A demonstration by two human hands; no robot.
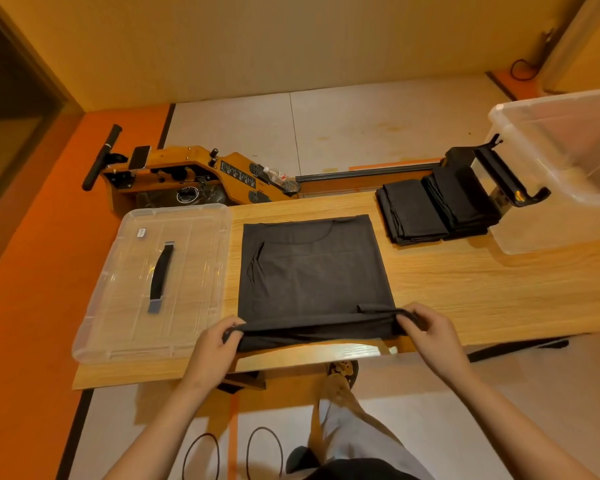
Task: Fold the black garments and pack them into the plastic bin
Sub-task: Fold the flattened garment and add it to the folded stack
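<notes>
Two hands (321, 336) gripping one garment (312, 268)

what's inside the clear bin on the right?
Through the clear bin's near wall and open top nothing shows inside; its right part is cut off by the frame. The folded black garments sit outside it on the table, against its left side.

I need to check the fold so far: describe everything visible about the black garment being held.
The garment is dark, thin, matte cloth, lying flat on the wooden table as a rough rectangle, neckline at the far end. A small crease runs down its left part. Its near edge is lifted, with the left hand and right hand pinching one corner each.
</notes>
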